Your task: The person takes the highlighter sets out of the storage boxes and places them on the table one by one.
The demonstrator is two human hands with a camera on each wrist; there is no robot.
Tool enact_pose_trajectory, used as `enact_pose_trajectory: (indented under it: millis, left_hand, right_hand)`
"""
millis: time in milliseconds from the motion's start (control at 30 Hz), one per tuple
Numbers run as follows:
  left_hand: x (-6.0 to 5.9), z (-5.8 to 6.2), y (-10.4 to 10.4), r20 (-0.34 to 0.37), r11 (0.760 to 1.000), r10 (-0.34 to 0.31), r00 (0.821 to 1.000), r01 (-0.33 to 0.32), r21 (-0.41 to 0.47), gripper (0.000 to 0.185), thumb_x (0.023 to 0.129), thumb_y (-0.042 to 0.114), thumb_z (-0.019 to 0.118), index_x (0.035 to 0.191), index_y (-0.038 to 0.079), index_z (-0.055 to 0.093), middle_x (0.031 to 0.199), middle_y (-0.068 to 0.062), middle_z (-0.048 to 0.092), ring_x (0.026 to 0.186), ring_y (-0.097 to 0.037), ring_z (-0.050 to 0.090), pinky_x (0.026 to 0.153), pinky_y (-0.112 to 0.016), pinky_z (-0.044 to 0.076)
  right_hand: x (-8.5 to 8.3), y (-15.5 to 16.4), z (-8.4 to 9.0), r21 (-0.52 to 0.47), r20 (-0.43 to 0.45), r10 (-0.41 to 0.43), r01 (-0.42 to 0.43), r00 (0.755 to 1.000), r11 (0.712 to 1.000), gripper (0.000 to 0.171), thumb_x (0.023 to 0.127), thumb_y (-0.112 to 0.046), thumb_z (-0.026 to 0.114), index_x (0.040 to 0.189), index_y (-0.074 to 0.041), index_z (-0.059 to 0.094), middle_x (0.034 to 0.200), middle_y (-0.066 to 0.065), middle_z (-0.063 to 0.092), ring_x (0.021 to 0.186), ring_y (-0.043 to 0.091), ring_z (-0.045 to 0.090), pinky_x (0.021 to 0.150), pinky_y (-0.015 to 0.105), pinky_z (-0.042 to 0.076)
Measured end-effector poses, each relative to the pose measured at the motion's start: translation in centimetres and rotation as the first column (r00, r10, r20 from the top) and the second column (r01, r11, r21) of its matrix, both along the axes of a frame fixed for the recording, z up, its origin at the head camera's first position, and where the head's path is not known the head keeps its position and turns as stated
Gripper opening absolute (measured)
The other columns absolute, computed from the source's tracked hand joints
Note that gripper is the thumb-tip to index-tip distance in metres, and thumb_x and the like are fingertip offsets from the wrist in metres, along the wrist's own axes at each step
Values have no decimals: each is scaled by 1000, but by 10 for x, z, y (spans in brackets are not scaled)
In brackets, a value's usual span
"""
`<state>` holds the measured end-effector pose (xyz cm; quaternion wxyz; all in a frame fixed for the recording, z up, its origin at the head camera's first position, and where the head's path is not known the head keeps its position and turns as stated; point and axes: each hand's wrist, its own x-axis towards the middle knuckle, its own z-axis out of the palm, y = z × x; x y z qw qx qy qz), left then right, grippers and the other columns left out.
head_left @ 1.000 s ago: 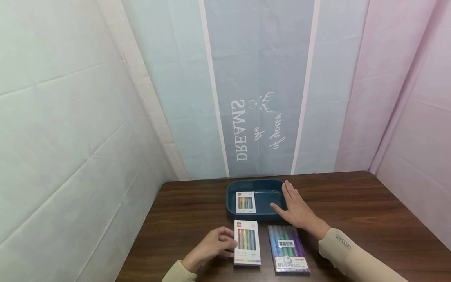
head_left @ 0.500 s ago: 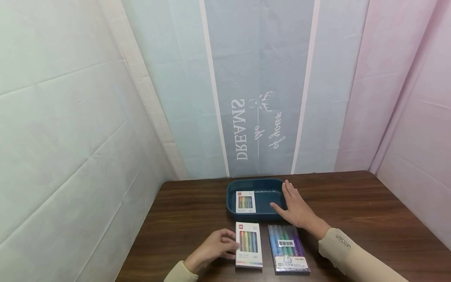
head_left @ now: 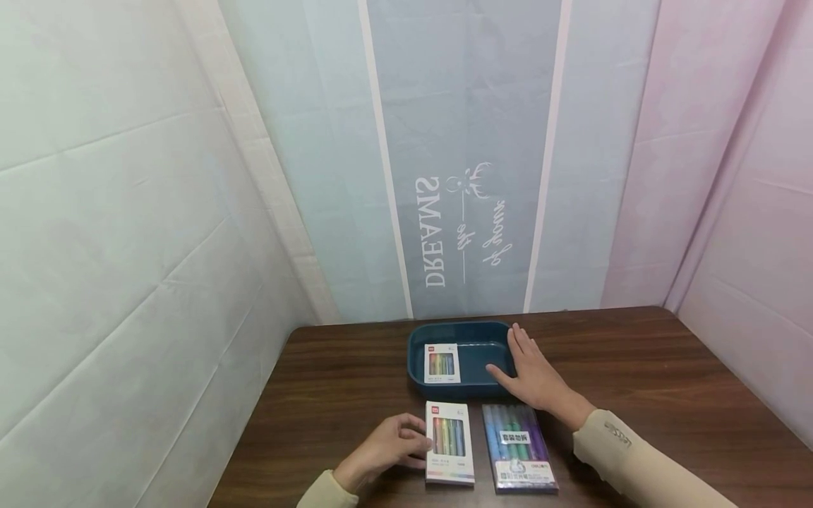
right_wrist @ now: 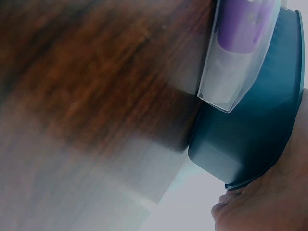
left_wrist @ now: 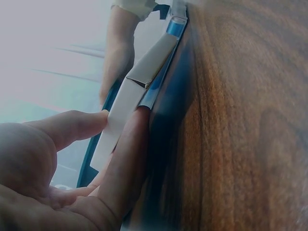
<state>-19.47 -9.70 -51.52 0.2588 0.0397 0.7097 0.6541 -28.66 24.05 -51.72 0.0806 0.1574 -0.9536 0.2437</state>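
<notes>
Left hand pinches the white pen box by its edge, tilting it off the worktop. Right hand, fingers straight, rests on the blue tray rim, likely steadying it; 1 box already inside.

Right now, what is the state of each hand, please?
Left hand: grips the left edge of the white pen box on the table.
Right hand: open, fingers flat on the blue tray rim.

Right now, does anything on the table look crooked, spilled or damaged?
Nothing stands out. One white pen box lies flat in the blue tray; another white pen box and the clear marker pack lie side by side, roughly square to the table edge.
</notes>
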Motion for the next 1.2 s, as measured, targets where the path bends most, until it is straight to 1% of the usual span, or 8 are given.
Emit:
enact_pose_trajectory:
  millis: [200,500,700,967,1200]
  left_hand:
    - [0,-3,1,6,1000,7,1000,-7,-8,30,94,-2,76,120,-4,62,98,-15,75,88,-25,77,77,-41,68]
    - [7,-8,7,5,1000,24,1000,-24,-7,29,94,-3,76,119,-3,62,97,-15,74,86,-24,77,76,-41,68]
    - [10,-10,11,-5,1000,27,1000,-27,-15,28,94,-4,75,118,-3,62,97,-14,75,87,-25,77,76,-40,68]
    - [10,-13,12,-3,999,33,999,-33,-8,28,94,-6,74,118,-4,61,96,-13,75,87,-25,76,78,-41,68]
    - [11,-11,13,-3,999,45,999,-45,-29,26,95,-2,77,117,-3,63,96,-13,74,86,-22,76,76,-38,68]
  right_hand:
    - [0,0,-2,-3,-4,0,0,1000,1000,101,104,-55,65,163,15,22,174,34,13,160,53,17,129,67,18]
    - [3,2,-8,-7,-22,9,-9,1000,1000,101,103,-53,68,162,16,23,173,35,14,159,54,18,128,68,19]
    - [5,4,-8,-8,-27,14,-14,1000,1000,101,103,-53,67,162,15,23,173,35,15,159,53,18,128,68,19]
    - [4,5,-8,3,-16,8,-8,1000,1000,102,103,-55,66,162,15,23,173,34,15,160,52,17,128,67,19]
    - [2,7,-9,-4,5,12,-12,1000,1000,104,103,-58,65,163,15,21,174,33,11,160,52,16,129,67,17]
